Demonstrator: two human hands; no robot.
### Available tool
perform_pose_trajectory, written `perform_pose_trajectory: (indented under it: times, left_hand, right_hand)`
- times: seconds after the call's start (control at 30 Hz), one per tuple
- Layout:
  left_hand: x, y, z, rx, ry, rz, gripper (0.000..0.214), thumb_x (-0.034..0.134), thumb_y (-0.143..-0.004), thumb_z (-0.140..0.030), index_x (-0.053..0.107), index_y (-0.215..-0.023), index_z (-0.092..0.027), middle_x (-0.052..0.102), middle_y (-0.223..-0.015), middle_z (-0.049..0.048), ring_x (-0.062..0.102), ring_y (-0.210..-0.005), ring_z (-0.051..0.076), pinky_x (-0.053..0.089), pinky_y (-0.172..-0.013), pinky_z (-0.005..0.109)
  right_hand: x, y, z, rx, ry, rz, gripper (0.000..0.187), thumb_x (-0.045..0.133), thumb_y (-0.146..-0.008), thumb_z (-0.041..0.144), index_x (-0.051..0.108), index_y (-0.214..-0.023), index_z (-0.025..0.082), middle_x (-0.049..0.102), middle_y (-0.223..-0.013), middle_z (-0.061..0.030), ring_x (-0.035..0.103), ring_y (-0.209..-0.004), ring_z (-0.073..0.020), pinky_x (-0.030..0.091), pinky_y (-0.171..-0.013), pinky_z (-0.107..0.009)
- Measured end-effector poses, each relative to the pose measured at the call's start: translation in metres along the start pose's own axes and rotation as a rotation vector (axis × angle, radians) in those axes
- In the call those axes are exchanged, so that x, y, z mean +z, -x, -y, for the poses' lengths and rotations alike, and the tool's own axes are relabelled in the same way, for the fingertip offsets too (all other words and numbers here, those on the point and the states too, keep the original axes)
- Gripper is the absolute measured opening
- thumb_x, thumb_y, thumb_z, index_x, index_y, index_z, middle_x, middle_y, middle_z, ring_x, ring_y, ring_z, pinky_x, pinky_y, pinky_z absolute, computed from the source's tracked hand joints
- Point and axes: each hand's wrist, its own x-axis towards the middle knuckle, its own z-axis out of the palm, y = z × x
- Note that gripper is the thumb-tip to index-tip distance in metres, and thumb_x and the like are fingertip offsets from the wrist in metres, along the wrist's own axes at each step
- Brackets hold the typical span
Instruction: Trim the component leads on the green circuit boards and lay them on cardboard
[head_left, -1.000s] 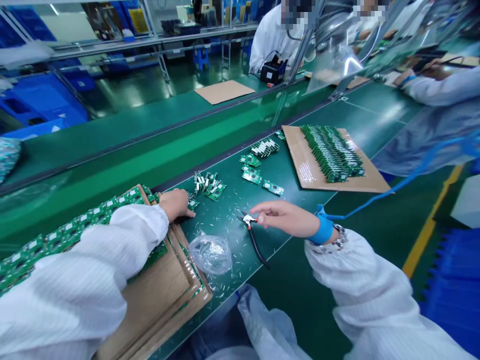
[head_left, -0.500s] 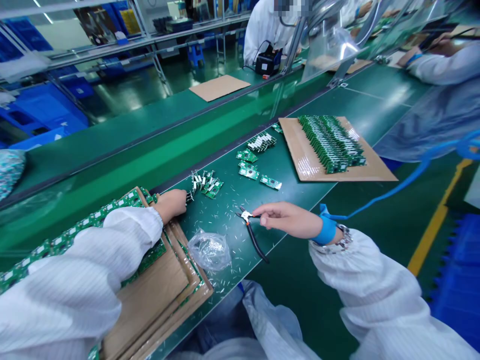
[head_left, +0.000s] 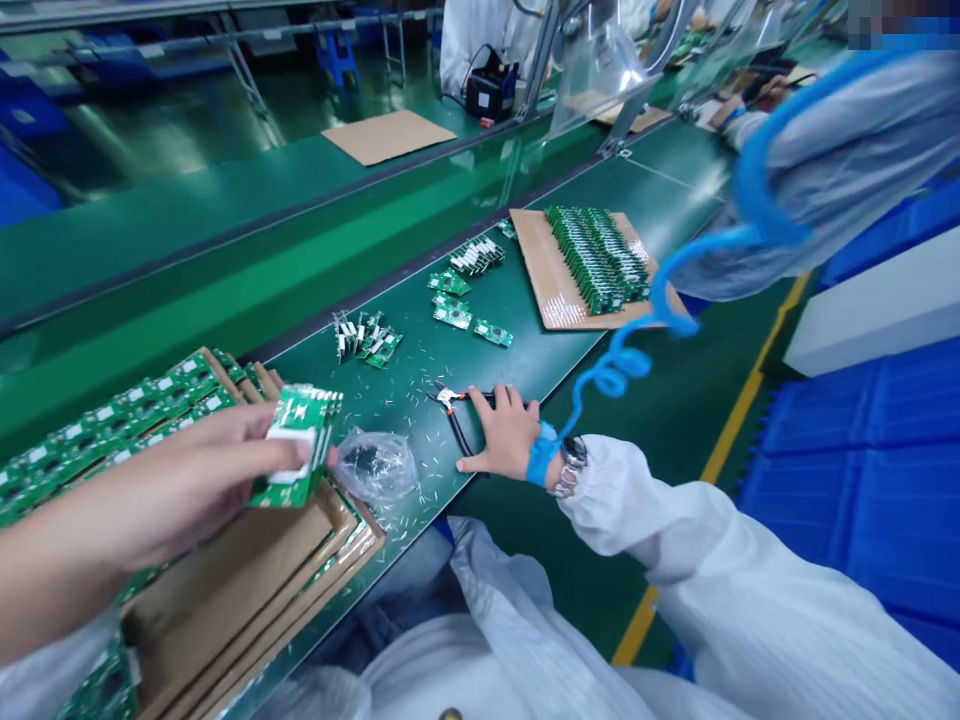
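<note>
My left hand [head_left: 180,490] is shut on a small stack of green circuit boards [head_left: 298,447] with white patches, held above the lower-left cardboard sheets [head_left: 232,570]. Those sheets carry more green boards [head_left: 127,430]. My right hand [head_left: 504,432] lies on black-handled flush cutters [head_left: 450,400], fingers over one handle, thumb beyond the other. A clear plastic bag [head_left: 375,466] sits between my hands. Small heaps of cut boards [head_left: 367,338] lie ahead on the green bench mat [head_left: 420,370], with more boards [head_left: 450,315] beyond.
A cardboard sheet [head_left: 570,300] with rows of boards lies further along the bench. Cut wire ends litter the mat. A blue coiled wrist-strap cord [head_left: 615,365] rises from my right wrist. A co-worker's sleeve [head_left: 847,170] is at upper right, above blue crates [head_left: 847,480].
My left hand has lifted a stack of boards from the pile at the left. My right hand has dropped from above the cutters onto their handles. The whole view has turned and shifted.
</note>
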Motion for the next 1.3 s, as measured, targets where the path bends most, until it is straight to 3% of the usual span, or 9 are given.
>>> perform_pose_trajectory:
  times: [0.17,0.33,0.47,0.57,0.7,0.8,1.0,1.13,1.3]
  left_hand:
    - [0.033,0.065,0.023,-0.19,0.565,-0.02,0.032,0.073,-0.058,-0.051,0.072,-0.067,-0.02,0.067,-0.066,0.0064,0.06,-0.06,0.021,0.048,-0.05,0.029]
    - [0.07,0.088,0.041,-0.261,0.9,0.041,0.031,0.073,-0.065,-0.045,0.069,-0.076,-0.016,0.067,-0.068,0.0071,0.057,-0.057,0.015,0.045,-0.054,0.025]
    - [0.093,0.084,0.048,-0.107,1.019,0.092,0.027,0.069,-0.072,-0.043,0.062,-0.08,-0.018,0.063,-0.062,0.0033,0.052,-0.053,0.011,0.039,-0.047,0.02]
    - [0.103,0.079,0.05,-0.078,0.994,0.088,0.031,0.067,-0.073,-0.045,0.057,-0.084,-0.018,0.058,-0.06,0.0001,0.046,-0.051,0.009,0.034,-0.045,0.019]
    - [0.11,0.078,0.053,-0.006,0.851,0.094,0.037,0.063,-0.077,-0.048,0.053,-0.097,-0.019,0.055,-0.061,-0.0018,0.046,-0.055,0.01,0.032,-0.047,0.02]
    - [0.112,0.08,0.058,0.049,0.711,0.052,0.033,0.058,-0.083,-0.044,0.05,-0.106,-0.023,0.054,-0.069,-0.0023,0.046,-0.062,0.011,0.034,-0.054,0.021]
    - [0.11,0.084,0.06,0.14,0.423,-0.082,0.033,0.052,-0.088,-0.038,0.044,-0.119,-0.031,0.054,-0.081,-0.0024,0.048,-0.071,0.014,0.038,-0.069,0.022]
    - [0.108,0.085,0.057,0.196,0.262,-0.133,0.033,0.051,-0.088,-0.032,0.042,-0.119,-0.034,0.058,-0.103,-0.0007,0.053,-0.088,0.018,0.041,-0.077,0.024]
    - [0.106,0.081,0.059,0.208,0.197,-0.124,0.036,0.051,-0.089,-0.029,0.038,-0.122,-0.034,0.057,-0.116,-0.0003,0.054,-0.092,0.018,0.042,-0.08,0.024]
  right_hand:
    - [-0.007,-0.006,0.009,-0.029,-0.178,0.042,0.086,0.071,-0.064,0.042,0.036,-0.137,0.013,0.047,-0.124,-0.0235,0.04,-0.116,-0.0402,0.033,-0.092,-0.053]
    - [-0.045,-0.013,0.0,-0.101,-0.409,0.278,0.035,0.052,-0.081,0.036,0.061,-0.103,0.011,0.063,-0.093,-0.016,0.06,-0.088,-0.0268,0.048,-0.078,-0.039]
    - [-0.067,0.01,0.0,-0.166,-0.957,0.476,0.05,0.015,-0.092,0.038,0.046,-0.121,0.014,0.063,-0.1,-0.0138,0.063,-0.083,-0.02,0.052,-0.068,-0.035]
    - [-0.062,0.04,0.014,-0.174,-1.538,0.528,0.054,0.036,-0.08,0.046,0.039,-0.126,0.017,0.058,-0.108,-0.0142,0.061,-0.086,-0.0206,0.051,-0.073,-0.038]
    - [-0.039,0.07,0.041,-0.171,-1.782,0.518,0.065,0.067,-0.055,0.034,0.044,-0.115,0.022,0.057,-0.099,-0.009,0.058,-0.084,-0.0194,0.049,-0.076,-0.037]
    - [-0.027,0.078,0.048,-0.194,-1.658,0.387,0.054,0.066,-0.062,0.029,0.044,-0.11,0.022,0.053,-0.086,-0.0039,0.055,-0.077,-0.0159,0.048,-0.073,-0.033]
    - [-0.038,0.079,0.037,-0.505,-0.76,-0.149,0.048,0.055,-0.073,0.02,0.042,-0.12,0.023,0.052,-0.104,-0.0087,0.053,-0.093,-0.0213,0.046,-0.081,-0.037]
    - [-0.047,0.078,0.036,-0.613,-0.421,-0.305,0.055,0.057,-0.072,0.021,0.041,-0.125,0.024,0.049,-0.101,-0.0092,0.052,-0.088,-0.0225,0.047,-0.075,-0.038]
    - [-0.05,0.073,0.038,-0.631,-0.246,-0.38,0.053,0.057,-0.075,0.031,0.043,-0.126,0.024,0.048,-0.098,-0.0102,0.049,-0.086,-0.0244,0.046,-0.071,-0.041]
